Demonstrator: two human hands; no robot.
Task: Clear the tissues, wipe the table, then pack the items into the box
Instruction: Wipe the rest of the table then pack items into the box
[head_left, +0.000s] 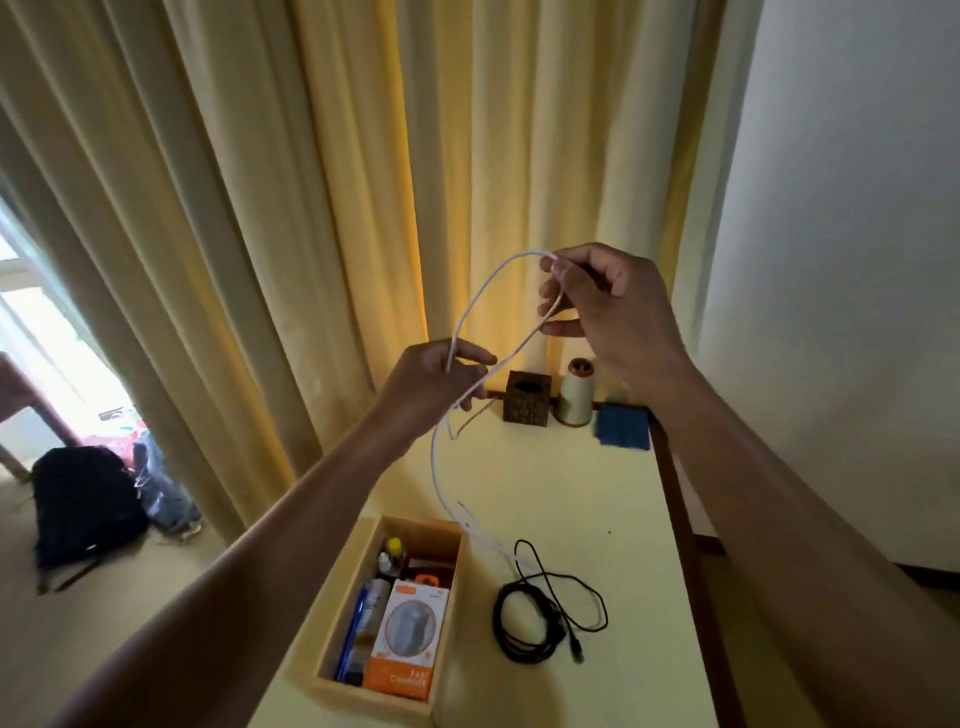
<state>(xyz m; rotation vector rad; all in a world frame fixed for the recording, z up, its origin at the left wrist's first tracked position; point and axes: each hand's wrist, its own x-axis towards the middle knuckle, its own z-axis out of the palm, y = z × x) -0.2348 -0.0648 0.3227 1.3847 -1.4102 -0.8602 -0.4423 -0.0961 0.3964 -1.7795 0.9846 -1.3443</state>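
Observation:
Both my hands are raised above the table with a white cable (470, 306) looped between them. My right hand (605, 312) pinches the top of the loop. Lower and to the left, my left hand (436, 384) grips the cable where its strands cross. The cable's tail hangs down to the table beside the wooden box (358, 551). The box stands at the table's near left edge and holds an orange-and-white charger pack (410, 636), a blue pen (349, 639) and small bottles. A coiled black cable (540, 618) lies on the table to the right of the box.
At the back of the yellow table (587, 488) stand a dark wooden tissue holder (527, 397), a spool of pale thread (576, 392) and a folded blue cloth (623, 427). Curtains hang behind. A black backpack (85, 506) lies on the floor at left.

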